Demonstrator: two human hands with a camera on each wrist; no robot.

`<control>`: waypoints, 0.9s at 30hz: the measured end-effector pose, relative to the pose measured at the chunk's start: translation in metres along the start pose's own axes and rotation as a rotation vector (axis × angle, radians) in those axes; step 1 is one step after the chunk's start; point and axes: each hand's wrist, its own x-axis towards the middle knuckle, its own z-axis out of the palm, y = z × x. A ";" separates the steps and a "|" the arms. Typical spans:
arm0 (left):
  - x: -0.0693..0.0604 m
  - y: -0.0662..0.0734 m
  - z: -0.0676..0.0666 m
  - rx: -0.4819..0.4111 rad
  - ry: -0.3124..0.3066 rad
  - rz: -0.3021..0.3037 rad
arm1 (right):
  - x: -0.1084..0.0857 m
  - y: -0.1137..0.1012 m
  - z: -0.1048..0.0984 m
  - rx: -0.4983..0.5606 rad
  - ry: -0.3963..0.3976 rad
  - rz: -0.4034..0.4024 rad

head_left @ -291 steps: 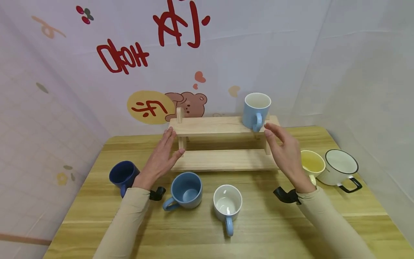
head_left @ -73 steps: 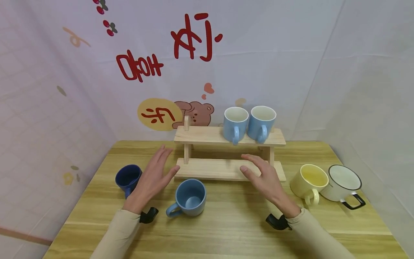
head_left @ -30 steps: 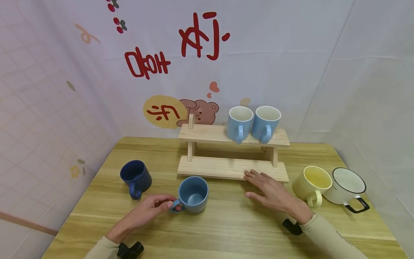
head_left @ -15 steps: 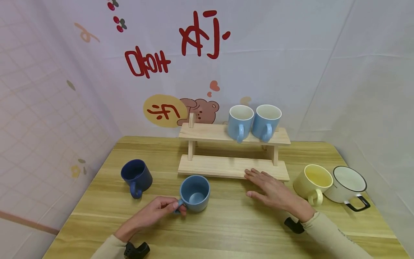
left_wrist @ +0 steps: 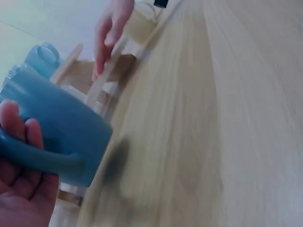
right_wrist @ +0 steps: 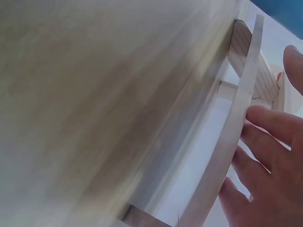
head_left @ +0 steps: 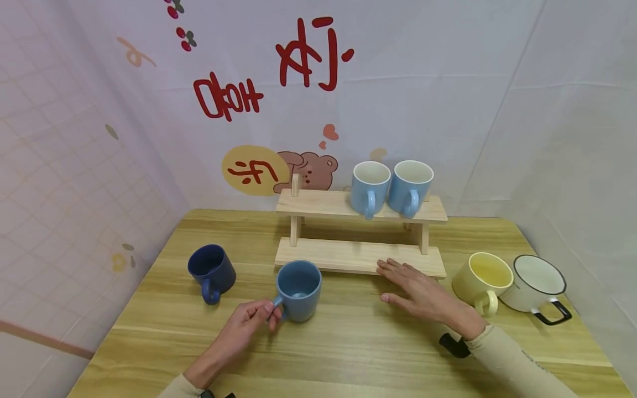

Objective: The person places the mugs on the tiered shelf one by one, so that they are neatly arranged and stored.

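Note:
My left hand (head_left: pixel 245 323) pinches the handle of a grey-blue mug (head_left: pixel 301 304). In the left wrist view that mug (left_wrist: pixel 59 125) hangs just above the table, its shadow below. Fingers of my right hand (head_left: pixel 418 294) rest on the front edge of the lower shelf of a two-tier wooden rack (head_left: pixel 330 253); the right wrist view shows them spread along the board (right_wrist: pixel 236 123). On the upper shelf, two light blue mugs stand side by side, one left (head_left: pixel 367 194) and one right (head_left: pixel 407 194), handles facing me.
A navy mug (head_left: pixel 219 275) stands on the wooden table (head_left: pixel 348 354) at left. To the right of the rack are a yellow mug (head_left: pixel 466 286) and a white enamel mug (head_left: pixel 517 293) with a black handle. A printed cloth (head_left: pixel 398 99) hangs behind.
The second light blue mug went from the table to the upper shelf. My left hand took the grey-blue mug's handle and has raised it slightly. My right hand came down onto the lower shelf.

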 end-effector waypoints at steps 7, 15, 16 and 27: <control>0.004 0.028 0.009 0.012 0.176 -0.008 | 0.001 0.002 0.000 0.006 0.014 -0.006; 0.032 0.067 0.019 -0.046 0.289 0.013 | -0.001 0.000 0.001 0.021 0.009 -0.001; 0.036 0.071 0.020 -0.054 0.298 0.020 | -0.001 0.000 0.001 0.027 0.004 0.002; 0.089 0.098 0.027 -0.159 0.339 0.059 | -0.002 0.000 0.002 0.021 0.015 0.000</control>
